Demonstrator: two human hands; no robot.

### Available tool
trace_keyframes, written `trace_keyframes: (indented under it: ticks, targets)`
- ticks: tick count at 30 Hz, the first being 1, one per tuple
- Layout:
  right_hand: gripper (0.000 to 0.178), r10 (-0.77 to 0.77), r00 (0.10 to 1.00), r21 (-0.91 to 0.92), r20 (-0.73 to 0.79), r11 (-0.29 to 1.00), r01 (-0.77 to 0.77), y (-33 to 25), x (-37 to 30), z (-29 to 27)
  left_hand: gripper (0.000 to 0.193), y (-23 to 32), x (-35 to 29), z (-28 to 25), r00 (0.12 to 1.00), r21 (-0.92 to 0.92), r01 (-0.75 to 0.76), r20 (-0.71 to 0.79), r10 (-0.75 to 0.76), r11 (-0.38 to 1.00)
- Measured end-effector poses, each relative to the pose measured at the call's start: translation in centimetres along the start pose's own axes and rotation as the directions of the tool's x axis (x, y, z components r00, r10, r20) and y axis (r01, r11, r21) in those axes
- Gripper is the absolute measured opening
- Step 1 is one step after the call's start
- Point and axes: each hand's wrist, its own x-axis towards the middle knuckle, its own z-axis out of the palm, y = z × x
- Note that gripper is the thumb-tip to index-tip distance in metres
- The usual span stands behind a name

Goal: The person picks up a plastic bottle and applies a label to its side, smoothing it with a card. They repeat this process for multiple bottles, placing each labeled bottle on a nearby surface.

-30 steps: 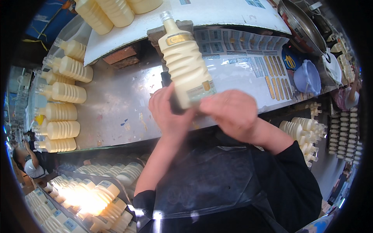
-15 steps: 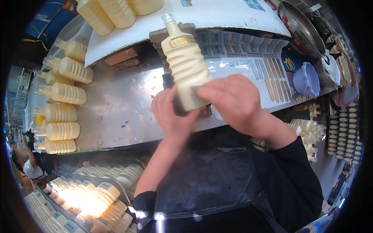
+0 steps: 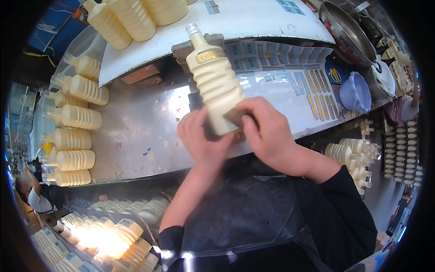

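A cream ribbed bottle (image 3: 217,84) lies tilted before me, its clear neck (image 3: 193,30) pointing away and a small gold label (image 3: 209,56) on its shoulder. The upper end rests at a stone-like block (image 3: 181,52). My left hand (image 3: 199,136) is closed round the bottle's base from the left. From the right, my right hand (image 3: 271,136) grips the lower side, thumb bent against the edge. A darker, blurred patch shows on the bottle beside the right fingers; whether it is a label or shadow I cannot tell.
A sheet (image 3: 317,86) with gold and blue label strips lies right of the bottle, near a lavender bucket (image 3: 356,94). Cream bottles (image 3: 81,117) line the table's left edge. More stand on a white board (image 3: 253,22) behind and in crates (image 3: 149,226) at lower left.
My right hand has shifted slightly down and left, its thumb now bent in against the bottle's side. The left hand keeps its hold at the base.
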Motion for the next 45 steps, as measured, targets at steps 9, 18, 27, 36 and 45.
trace_keyframes:
  ticks: [9,18,27,36,45]
  targets:
    - [0.024,0.149,0.989,0.097,0.007,0.984,-0.149,0.3,-1.1,0.2,0.077,0.9,0.0,0.4,0.963,-0.027,0.247,0.118,-0.242,0.969]
    - [0.020,0.535,0.827,0.378,0.171,0.740,-0.557,7.3,-1.9,0.0,0.048,-1.9,-0.7,1.5,0.880,-0.495,0.458,0.137,-0.455,0.738]
    - [0.014,-0.085,0.992,-0.003,0.089,0.996,0.085,-0.4,-0.4,0.3,0.040,0.0,-0.3,0.6,0.916,-0.286,0.400,0.121,-0.382,0.870]
    - [0.011,0.113,0.993,0.030,0.039,0.993,-0.114,0.7,-0.7,-0.6,0.041,-0.3,-0.5,0.7,0.891,-0.430,0.442,0.112,-0.439,0.787]
    - [0.012,0.253,0.966,0.010,0.056,0.967,-0.254,3.4,-1.3,-0.7,0.061,-0.8,-0.7,0.9,0.924,-0.243,0.381,0.087,-0.371,0.892]
